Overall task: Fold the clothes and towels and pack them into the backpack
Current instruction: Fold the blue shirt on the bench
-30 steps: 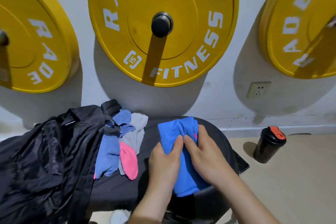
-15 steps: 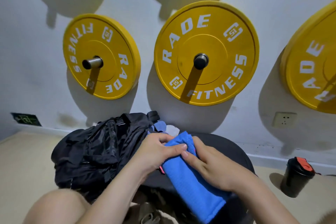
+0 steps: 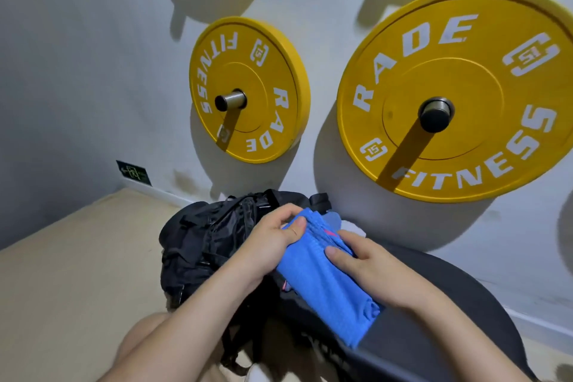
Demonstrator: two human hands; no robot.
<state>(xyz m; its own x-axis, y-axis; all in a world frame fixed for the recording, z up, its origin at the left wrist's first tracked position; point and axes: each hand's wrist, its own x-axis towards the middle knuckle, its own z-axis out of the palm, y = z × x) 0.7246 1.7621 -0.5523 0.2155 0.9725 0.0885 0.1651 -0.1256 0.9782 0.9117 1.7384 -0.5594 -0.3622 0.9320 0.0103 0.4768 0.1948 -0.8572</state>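
A folded blue ribbed cloth point(image 3: 322, 276), with a sliver of pink at its upper end, is held in the lower centre of the frame. It is slanted from upper left to lower right above a round black padded seat point(image 3: 434, 319). Its upper end is gripped by the left hand point(image 3: 273, 242), thumb pressed on top and fingers curled round the edge, seemingly so that the stacked layers are kept from springing open. Its middle is clasped by the right hand point(image 3: 369, 267), thumb on the upper face and fingers wrapped over the far edge, probably so that the bundle is kept flat and narrow. The upper end is pointed toward a crumpled black nylon backpack point(image 3: 210, 242) just left of it. From this, folding is judged finished and insertion is judged the step in hand. Whether the bag's mouth is open cannot be told. Small patches of grey and blue fabric point(image 3: 341, 220) are seen behind the cloth.
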